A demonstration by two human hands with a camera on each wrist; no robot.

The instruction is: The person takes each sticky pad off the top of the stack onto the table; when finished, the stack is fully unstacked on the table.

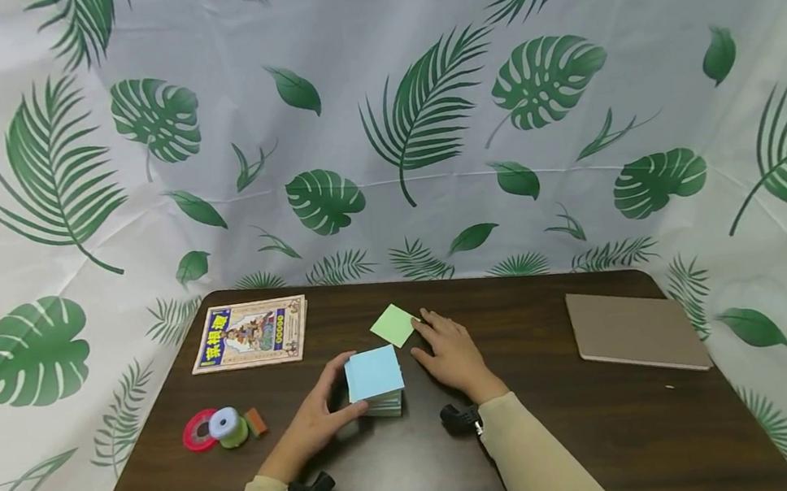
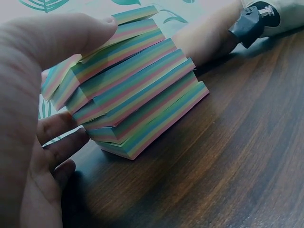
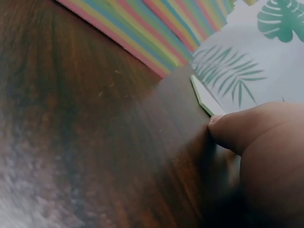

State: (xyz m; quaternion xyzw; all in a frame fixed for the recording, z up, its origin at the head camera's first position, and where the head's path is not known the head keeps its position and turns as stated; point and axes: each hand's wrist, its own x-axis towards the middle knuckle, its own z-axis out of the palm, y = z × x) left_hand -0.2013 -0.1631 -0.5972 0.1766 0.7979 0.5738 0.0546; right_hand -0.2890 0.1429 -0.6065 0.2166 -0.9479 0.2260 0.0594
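Note:
A tall stack of sticky note pads [image 1: 374,375] stands on the table, a light blue sheet on top. Its striped sides of pink, yellow, green and blue layers [image 2: 137,90] show in the left wrist view, the pads slightly out of line. My left hand [image 1: 322,414] holds the stack from its left, thumb on the near side and fingers behind. Just beyond the stack lies a light green sticky note pad [image 1: 393,326], turned like a diamond. My right hand [image 1: 450,349] rests beside it with spread fingers, a fingertip at the pad's right corner.
At the left are a red tape roll [image 1: 198,431], a white-and-green spool [image 1: 228,427] and a small orange-brown block [image 1: 255,422]. A colourful booklet [image 1: 251,334] lies at the back left. A brown notebook [image 1: 636,332] lies on the right. Leaf-printed curtain [image 1: 378,116] hangs behind the table.

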